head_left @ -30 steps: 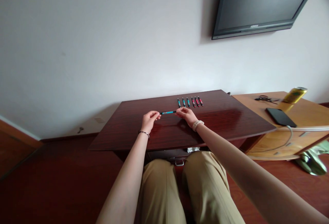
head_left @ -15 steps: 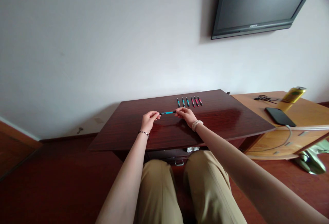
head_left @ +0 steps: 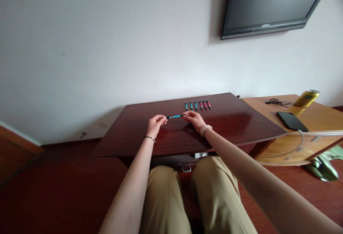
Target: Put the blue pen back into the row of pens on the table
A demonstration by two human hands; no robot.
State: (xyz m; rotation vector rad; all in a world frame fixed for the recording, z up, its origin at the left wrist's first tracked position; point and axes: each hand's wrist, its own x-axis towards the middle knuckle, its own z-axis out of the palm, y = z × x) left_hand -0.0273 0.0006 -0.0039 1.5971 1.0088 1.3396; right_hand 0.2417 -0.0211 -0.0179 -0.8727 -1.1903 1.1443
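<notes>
Blue and black pen (head_left: 175,116) held lengthwise between both hands, roughly level, above the middle of a dark reddish-brown desk (head_left: 230,128). Left hand (head_left: 156,125): thumb and fingers pinched closed on the pen's left end; dark bracelet (head_left: 149,139) at the wrist. Right hand (head_left: 196,120): fingertips closed about the pen's right end, pale wristband (head_left: 205,130) behind. Whether either hand touches the desk: cannot tell. Beyond the right hand, near the desk's far edge, six pens lie side by side in one row, three blue pens (head_left: 191,106) at left and three red pens (head_left: 204,105) at right, all pointing roughly away from the person. Adjoining the desk on the right, a lighter wooden cabinet (head_left: 328,117) bears a black phone (head_left: 291,121) with a pale cable (head_left: 302,142) hanging from it, a yellow can (head_left: 306,101) and a dark cord (head_left: 277,102). Television (head_left: 268,5) on the wall (head_left: 120,40), upper right.
</notes>
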